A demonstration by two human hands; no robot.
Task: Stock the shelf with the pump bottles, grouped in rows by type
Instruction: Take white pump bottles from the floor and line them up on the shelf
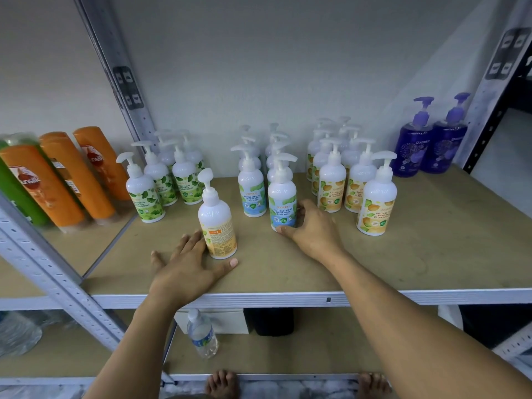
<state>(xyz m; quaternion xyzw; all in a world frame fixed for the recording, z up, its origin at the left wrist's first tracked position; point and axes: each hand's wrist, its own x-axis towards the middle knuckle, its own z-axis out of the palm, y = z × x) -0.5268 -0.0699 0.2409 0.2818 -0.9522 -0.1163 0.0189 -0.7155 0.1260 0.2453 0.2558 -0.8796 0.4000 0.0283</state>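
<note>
Gripping a glossy round-shouldered bottle is the right hand.

Shelf board: matt brown, wood-like panel. Shelf frame: pale perforated metal, dull sheen. White pump bottle: smooth plastic, soft sheen, printed label. Purple pump bottles: glossy translucent plastic. Orange shampoo bottles: glossy plastic. Water bottle: clear plastic.

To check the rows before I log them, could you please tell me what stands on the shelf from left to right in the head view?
Orange shampoo bottles → green-label pump bottles → lone yellow-label bottle → blue-label bottles → yellow-label bottles → purple bottles.
</note>
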